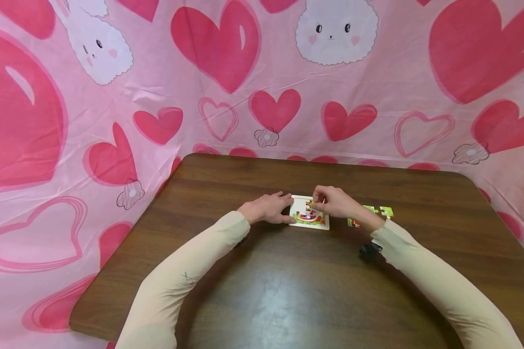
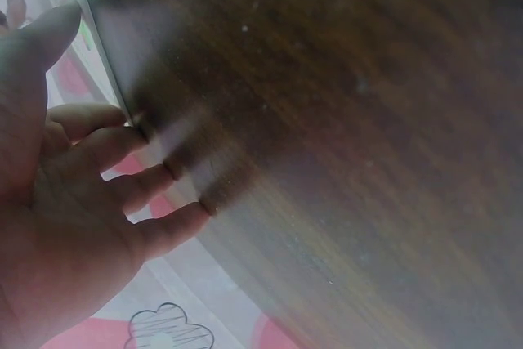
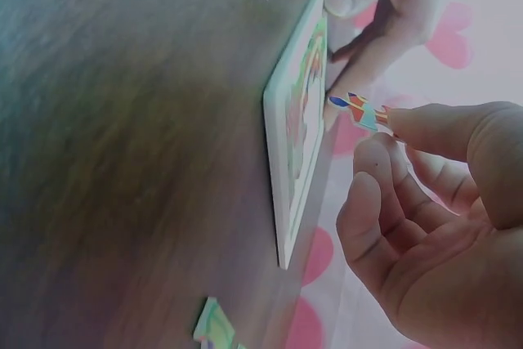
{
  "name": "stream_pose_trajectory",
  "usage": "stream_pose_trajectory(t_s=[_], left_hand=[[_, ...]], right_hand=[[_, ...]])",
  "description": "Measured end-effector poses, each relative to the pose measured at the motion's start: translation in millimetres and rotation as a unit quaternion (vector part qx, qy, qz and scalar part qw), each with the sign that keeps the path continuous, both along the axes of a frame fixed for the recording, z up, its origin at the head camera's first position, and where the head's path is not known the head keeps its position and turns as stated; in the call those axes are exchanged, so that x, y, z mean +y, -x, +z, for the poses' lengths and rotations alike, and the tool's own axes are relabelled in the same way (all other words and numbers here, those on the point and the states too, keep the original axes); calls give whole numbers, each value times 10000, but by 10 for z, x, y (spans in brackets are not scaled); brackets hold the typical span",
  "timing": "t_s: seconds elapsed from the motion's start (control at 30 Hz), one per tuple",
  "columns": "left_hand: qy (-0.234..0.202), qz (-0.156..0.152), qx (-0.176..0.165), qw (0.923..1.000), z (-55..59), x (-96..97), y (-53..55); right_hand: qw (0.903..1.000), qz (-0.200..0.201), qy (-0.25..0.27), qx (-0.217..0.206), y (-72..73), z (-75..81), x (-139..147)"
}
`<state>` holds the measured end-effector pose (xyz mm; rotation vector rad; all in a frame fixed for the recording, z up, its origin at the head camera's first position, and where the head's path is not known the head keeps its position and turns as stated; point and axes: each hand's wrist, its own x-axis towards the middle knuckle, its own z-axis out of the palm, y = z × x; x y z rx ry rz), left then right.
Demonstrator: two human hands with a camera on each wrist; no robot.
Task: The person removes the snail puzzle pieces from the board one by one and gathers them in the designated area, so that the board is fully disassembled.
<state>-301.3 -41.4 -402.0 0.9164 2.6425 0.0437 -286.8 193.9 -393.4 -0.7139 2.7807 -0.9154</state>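
A small puzzle tray (image 1: 309,227) with a pale rim lies on the table, with colourful pieces set in its lower and middle part. My left hand (image 1: 267,208) rests at its left side, fingers extended, thumb at the near left corner. The left wrist view shows that hand's fingertips (image 2: 167,171) on the table by the tray's edge. Over the tray's right side, my right hand (image 1: 337,203) pinches a puzzle piece (image 3: 359,112) between thumb and forefinger. Red, blue and yellow show on this piece, which is held above the tray in the right wrist view.
To the right of the tray, loose green puzzle pieces (image 1: 386,212) lie on the brown table (image 1: 279,281). Another loose piece (image 1: 354,223) with red on it is partly hidden by my right wrist. A pink cloth with hearts (image 1: 275,109) hangs behind the table.
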Motion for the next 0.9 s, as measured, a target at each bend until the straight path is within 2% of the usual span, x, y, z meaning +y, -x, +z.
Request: stream_pose_trajectory(t_s=[0.33, 0.53, 0.7, 0.9], left_hand=[[-27, -56, -22, 10000, -6, -8, -7], [-18, -55, -10, 10000, -10, -19, -1], [-15, -56, 9, 10000, -14, -20, 0], [-37, -34, 3, 10000, -7, -16, -3]], right_hand=[[9966, -152, 491, -651, -50, 0, 288], [9965, -182, 461, -671, -108, 16, 480], [9959, -98, 641, -639, -159, 22, 619], [9937, -115, 747, -833, -186, 39, 786]])
